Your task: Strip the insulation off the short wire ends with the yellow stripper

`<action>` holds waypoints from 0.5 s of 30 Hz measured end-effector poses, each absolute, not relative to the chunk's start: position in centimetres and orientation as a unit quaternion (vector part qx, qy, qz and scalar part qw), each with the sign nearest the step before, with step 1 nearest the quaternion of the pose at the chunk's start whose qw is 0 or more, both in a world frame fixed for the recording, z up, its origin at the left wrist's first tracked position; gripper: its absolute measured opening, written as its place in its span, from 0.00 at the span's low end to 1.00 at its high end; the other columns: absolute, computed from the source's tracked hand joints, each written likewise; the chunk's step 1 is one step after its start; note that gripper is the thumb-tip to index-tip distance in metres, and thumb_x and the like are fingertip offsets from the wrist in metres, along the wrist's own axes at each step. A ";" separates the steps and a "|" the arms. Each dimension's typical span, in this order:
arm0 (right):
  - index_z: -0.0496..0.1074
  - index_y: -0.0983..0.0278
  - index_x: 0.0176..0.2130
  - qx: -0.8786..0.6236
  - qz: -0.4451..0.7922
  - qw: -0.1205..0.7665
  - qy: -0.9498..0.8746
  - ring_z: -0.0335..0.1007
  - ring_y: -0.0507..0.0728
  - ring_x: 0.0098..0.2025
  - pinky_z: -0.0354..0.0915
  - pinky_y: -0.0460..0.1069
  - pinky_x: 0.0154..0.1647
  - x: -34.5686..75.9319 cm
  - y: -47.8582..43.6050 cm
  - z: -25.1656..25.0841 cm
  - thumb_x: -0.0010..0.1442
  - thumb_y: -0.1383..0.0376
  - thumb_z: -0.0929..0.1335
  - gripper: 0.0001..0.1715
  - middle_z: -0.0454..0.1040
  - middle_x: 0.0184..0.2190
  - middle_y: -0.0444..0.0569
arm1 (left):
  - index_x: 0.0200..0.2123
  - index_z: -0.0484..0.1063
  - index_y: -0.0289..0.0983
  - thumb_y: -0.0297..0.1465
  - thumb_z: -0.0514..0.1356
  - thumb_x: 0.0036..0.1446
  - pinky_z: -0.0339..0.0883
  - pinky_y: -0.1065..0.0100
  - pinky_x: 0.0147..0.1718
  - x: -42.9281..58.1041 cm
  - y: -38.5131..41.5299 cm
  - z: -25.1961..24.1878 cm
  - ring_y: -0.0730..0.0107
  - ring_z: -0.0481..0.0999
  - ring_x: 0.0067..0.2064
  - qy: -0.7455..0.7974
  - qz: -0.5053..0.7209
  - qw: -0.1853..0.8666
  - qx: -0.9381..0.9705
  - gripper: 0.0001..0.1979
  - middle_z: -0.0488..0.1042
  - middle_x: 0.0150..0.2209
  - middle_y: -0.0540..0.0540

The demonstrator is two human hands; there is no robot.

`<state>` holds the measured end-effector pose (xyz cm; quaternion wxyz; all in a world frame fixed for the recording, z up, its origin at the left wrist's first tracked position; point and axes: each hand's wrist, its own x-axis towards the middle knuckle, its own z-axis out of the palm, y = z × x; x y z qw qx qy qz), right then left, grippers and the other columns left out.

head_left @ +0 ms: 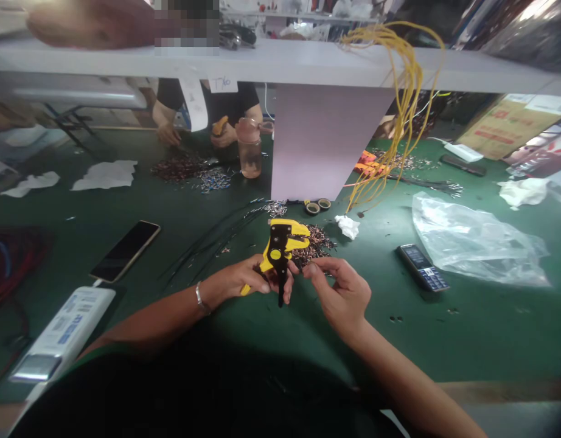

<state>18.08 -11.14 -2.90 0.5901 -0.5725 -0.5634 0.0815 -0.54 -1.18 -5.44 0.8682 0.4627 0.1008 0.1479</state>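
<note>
A yellow and black wire stripper (275, 254) stands upright in my left hand (257, 277), whose fingers wrap round its handles. Just right of the tool, my right hand (339, 292) is closed in a pinch, thumb against forefinger; whatever lies between the fingertips is too small to make out. Behind the tool's jaws is a pile of short copper-coloured pieces (317, 243). Long dark wires (207, 234) with bare ends lie to the left, beside a small heap of silvery pieces (277, 209).
A smartphone (125, 250) and a white power strip (68, 331) lie left. Right are a keypad phone (423, 267) and a plastic bag (472, 240). Yellow wires (406, 91) hang from the shelf (285, 64). Across the green table (244, 347), a person's hands work beside a bottle (250, 155).
</note>
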 end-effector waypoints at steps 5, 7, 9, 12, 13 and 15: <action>0.75 0.60 0.32 -0.562 0.005 0.564 -0.605 0.77 0.53 0.26 0.73 0.48 0.31 18.1 -11.2 -2.9 0.61 0.70 0.69 0.06 0.81 0.25 0.42 | 0.40 0.78 0.33 0.26 0.69 0.40 0.67 0.65 0.40 -0.7 -0.9 -5.5 0.60 0.79 0.39 0.115 0.137 0.854 0.488 0.19 0.80 0.38 0.41; 0.75 0.60 0.33 -0.562 -0.001 0.558 -0.611 0.77 0.52 0.26 0.74 0.48 0.31 18.0 -11.1 -2.9 0.61 0.70 0.69 0.07 0.81 0.25 0.42 | 0.37 0.78 0.33 0.27 0.69 0.40 0.68 0.65 0.39 -0.7 -0.8 -5.5 0.60 0.79 0.39 0.121 0.127 0.851 0.496 0.16 0.80 0.38 0.41; 0.75 0.59 0.33 -0.559 -0.012 0.555 -0.615 0.77 0.52 0.25 0.74 0.48 0.31 18.0 -11.0 -3.0 0.61 0.70 0.69 0.06 0.80 0.25 0.41 | 0.37 0.78 0.33 0.28 0.69 0.40 0.68 0.64 0.39 -0.6 -0.8 -5.5 0.58 0.79 0.39 0.121 0.120 0.849 0.500 0.16 0.80 0.37 0.40; 0.75 0.60 0.34 -0.543 -0.031 0.558 -0.627 0.77 0.53 0.26 0.74 0.48 0.31 18.1 -10.9 -3.1 0.61 0.71 0.69 0.07 0.80 0.26 0.42 | 0.40 0.78 0.33 0.28 0.69 0.40 0.67 0.64 0.39 -0.5 -0.9 -5.3 0.58 0.79 0.39 0.119 0.121 0.847 0.504 0.20 0.80 0.37 0.40; 0.75 0.60 0.35 -0.538 -0.035 0.558 -0.631 0.77 0.53 0.26 0.74 0.48 0.32 18.1 -10.8 -3.1 0.61 0.72 0.69 0.07 0.80 0.26 0.42 | 0.41 0.77 0.33 0.28 0.69 0.40 0.67 0.64 0.39 -0.4 -0.9 -5.3 0.58 0.79 0.39 0.118 0.124 0.847 0.504 0.21 0.80 0.37 0.40; 0.75 0.60 0.35 -0.534 -0.038 0.556 -0.636 0.77 0.53 0.26 0.75 0.48 0.32 18.1 -10.8 -3.2 0.61 0.72 0.69 0.07 0.80 0.26 0.42 | 0.43 0.77 0.33 0.28 0.70 0.39 0.66 0.64 0.39 -0.4 -0.9 -5.1 0.59 0.79 0.38 0.114 0.129 0.847 0.503 0.23 0.80 0.38 0.40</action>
